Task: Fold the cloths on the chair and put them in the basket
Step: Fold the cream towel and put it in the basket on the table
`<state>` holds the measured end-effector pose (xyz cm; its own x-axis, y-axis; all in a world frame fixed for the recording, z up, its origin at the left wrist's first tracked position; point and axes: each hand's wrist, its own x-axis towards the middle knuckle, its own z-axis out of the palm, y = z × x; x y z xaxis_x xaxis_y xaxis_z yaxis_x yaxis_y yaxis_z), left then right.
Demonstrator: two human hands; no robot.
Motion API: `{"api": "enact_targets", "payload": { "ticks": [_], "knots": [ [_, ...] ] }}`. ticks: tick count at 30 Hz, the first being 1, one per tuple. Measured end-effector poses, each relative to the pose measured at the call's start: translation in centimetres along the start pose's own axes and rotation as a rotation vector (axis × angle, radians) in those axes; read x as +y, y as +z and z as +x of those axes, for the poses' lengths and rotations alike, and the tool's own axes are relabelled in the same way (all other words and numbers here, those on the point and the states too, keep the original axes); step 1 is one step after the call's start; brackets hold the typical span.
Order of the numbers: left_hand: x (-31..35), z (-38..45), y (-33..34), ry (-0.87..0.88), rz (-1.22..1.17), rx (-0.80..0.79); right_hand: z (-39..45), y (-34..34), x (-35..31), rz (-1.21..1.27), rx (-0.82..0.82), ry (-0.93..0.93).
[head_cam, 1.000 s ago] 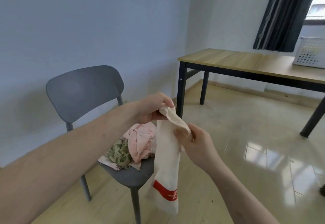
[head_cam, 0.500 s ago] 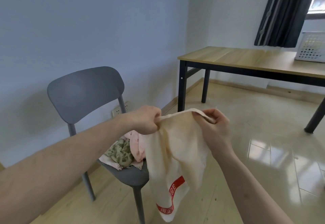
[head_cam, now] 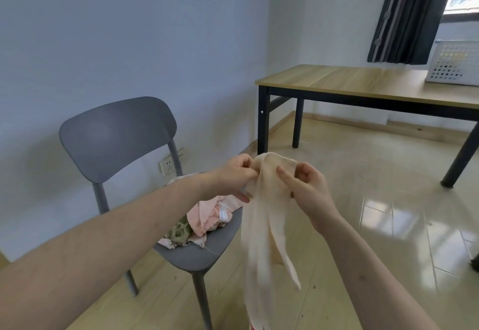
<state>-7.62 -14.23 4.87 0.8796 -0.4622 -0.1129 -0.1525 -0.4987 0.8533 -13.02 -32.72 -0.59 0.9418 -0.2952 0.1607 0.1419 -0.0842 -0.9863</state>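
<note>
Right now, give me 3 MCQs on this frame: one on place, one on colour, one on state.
1. Where is the white basket?
A. on the wooden table
B. on the chair seat
C. on the floor

2. What colour is the chair?
A. red
B. grey
C. white

3. How is the cream cloth held?
A. lying flat on the table
B. folded in the basket
C. hanging from both hands

Key: 1 A, it stands on the far end of the table. 2 B, backrest and seat are grey. 3 C, the left hand and right hand pinch its top edge while it hangs.

both hands (head_cam: 272, 182) raised, fingers curled
</note>
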Motion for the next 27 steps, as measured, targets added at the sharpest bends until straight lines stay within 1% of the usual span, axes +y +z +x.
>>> {"api": "enact_targets", "payload": {
  "ticks": [4,7,8,10,12,13,14,16,17,19,21,23,25,27],
  "knots": [
    [1.3,0.6,-0.5,-0.045,-0.151,0.143,-0.5,-0.2,1.6,-0.209,-0.256,0.143],
    [1.9,0.7,-1.4,-0.08,-0.31,0.197,-0.8,-0.5,2.4,-0.282,-0.457,0.209],
    [2.0,0.6,-1.6,-0.094,-0.35,0.198,-0.8,-0.6,2.7,-0.302,-0.491,0.208],
    [2.1,0.2,-2.0,-0.107,-0.386,0.154,-0.8,-0.4,3.5,-0.363,-0.475,0.176],
    [2.1,-0.3,-2.4,-0.087,-0.325,0.063,-0.5,-0.4,4.0,-0.402,-0.409,0.144],
    [2.1,-0.7,-2.6,-0.057,-0.213,0.028,-0.4,-0.4,4.0,-0.384,-0.382,0.137],
    [2.2,-1.1,-2.8,-0.025,-0.052,0.016,-0.2,-0.4,4.0,-0.359,-0.354,0.124],
    [2.1,-1.7,-3.2,0.014,0.259,0.041,0.0,-0.3,3.7,-0.31,-0.289,0.09],
    [2.0,-1.8,-3.4,0.017,0.355,0.06,0.1,-0.4,3.6,-0.292,-0.256,0.075],
    [1.8,-1.8,-3.9,0.029,0.447,0.126,0.1,-0.4,3.2,-0.248,-0.202,0.058],
    [2.1,-2.0,-4.7,0.043,0.437,0.21,0.2,-0.5,3.0,-0.216,-0.161,0.056],
    [2.8,-2.5,-5.6,0.073,0.381,0.233,0.1,-0.7,2.3,-0.242,-0.154,0.085],
    [3.8,-3.3,-6.5,0.118,0.328,0.245,-0.2,-0.9,1.3,-0.343,-0.191,0.075],
    [4.8,-3.7,-7.3,0.128,0.224,0.281,-0.5,-1.1,0.2,-0.463,-0.244,0.012]
  ]
}}
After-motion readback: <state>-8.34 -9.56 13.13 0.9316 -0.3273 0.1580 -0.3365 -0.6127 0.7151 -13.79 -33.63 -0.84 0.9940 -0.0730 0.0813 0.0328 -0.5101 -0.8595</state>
